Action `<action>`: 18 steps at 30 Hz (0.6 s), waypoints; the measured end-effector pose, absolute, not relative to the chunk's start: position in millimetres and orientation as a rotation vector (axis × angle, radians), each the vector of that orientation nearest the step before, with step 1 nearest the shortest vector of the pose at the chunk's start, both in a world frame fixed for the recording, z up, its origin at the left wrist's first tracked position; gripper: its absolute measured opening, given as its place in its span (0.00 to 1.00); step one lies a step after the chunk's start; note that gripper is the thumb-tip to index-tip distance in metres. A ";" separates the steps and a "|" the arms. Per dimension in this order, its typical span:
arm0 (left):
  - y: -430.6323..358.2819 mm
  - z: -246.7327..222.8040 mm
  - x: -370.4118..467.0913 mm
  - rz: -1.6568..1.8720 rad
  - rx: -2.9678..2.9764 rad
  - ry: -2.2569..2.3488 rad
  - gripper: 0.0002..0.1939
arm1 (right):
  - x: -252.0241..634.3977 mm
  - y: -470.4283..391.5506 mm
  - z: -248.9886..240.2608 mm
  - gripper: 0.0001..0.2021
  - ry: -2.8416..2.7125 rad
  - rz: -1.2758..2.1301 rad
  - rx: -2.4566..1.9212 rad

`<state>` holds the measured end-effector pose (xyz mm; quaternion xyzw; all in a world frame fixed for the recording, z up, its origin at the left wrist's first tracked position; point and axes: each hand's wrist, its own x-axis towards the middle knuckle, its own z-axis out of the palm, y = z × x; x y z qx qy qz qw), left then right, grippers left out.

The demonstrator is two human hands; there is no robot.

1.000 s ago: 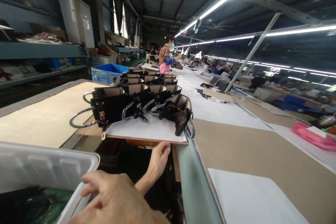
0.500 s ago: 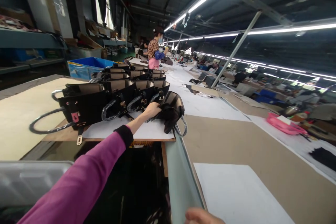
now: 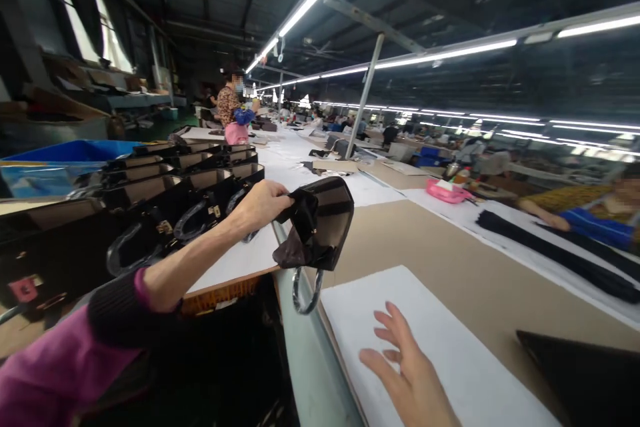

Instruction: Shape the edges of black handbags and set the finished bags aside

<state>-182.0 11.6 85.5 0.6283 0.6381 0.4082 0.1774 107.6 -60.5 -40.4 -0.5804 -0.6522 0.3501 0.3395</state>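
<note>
My left hand pinches the edge of a black bag, which is tilted above the table edge. Its light inside shows, dark cloth bulges out of it, and a wrapped loop handle hangs below. My right hand is raised over a white sheet with its fingers spread, touching nothing. Several black handbags with wrapped handles and metal clasps stand in rows at the left.
A blue bin stands behind the bags. A pink tray and black strips lie at the right, near another person's arm. A dark flat piece is at lower right. Another person stands farther back.
The view has turned right. My left hand has lifted the bag off the board beside the rows and brought it closer. My right hand has come further into view, fingers spread.
</note>
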 end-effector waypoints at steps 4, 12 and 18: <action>3.6 110.1 -124.7 1.072 1.775 1.606 0.11 | 94.9 -68.5 -28.9 0.40 -1.653 0.716 -1.600; -19.4 66.6 -28.2 0.621 1.695 1.341 0.12 | 204.9 -84.0 -28.2 0.23 -1.634 -0.514 -1.956; -57.0 23.4 5.9 0.552 1.758 1.371 0.15 | 252.7 -139.2 -68.8 0.10 -1.832 -1.070 -1.523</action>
